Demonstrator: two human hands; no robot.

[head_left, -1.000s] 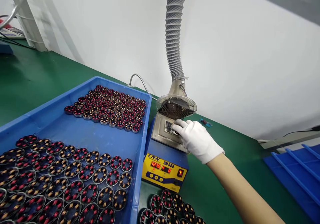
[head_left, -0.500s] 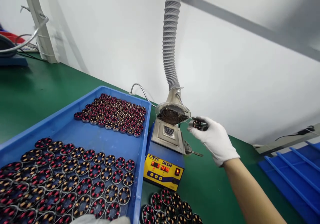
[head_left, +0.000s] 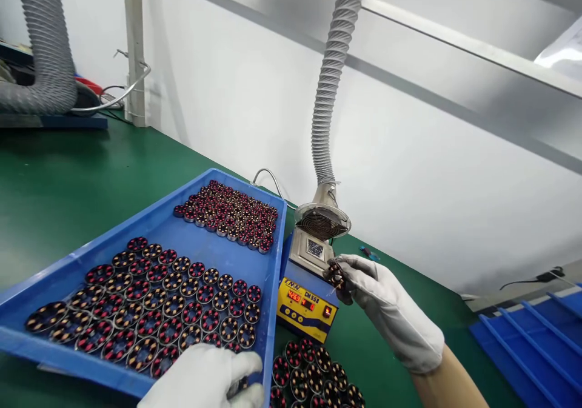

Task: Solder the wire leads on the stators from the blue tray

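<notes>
A white glove covers my right hand (head_left: 386, 308), whose fingertips are closed on a small round wound coil ring (head_left: 337, 273) at the right edge of the solder pot (head_left: 315, 249). Below the pot, its yellow panel (head_left: 307, 305) shows red digits. My left hand (head_left: 207, 376), also gloved, is over the near right corner of the blue tray (head_left: 277, 262), its fingers curled round a ring that is mostly hidden. Rows of red and copper coil rings (head_left: 157, 299) lie in the tray, with a second dense group (head_left: 231, 214) at its far end.
More rings (head_left: 313, 374) lie on the green table (head_left: 373, 335) below the pot. A fume hood (head_left: 322, 220) on a grey hose (head_left: 331, 80) hangs over it. Blue ribbed trays (head_left: 527, 341) are at the right. Another grey hose (head_left: 45, 44) stands far left.
The view has shifted, showing more of the left side. My right hand has brought its ring from beside the hood down to the pot's front right. My left hand has come further into view over the tray.
</notes>
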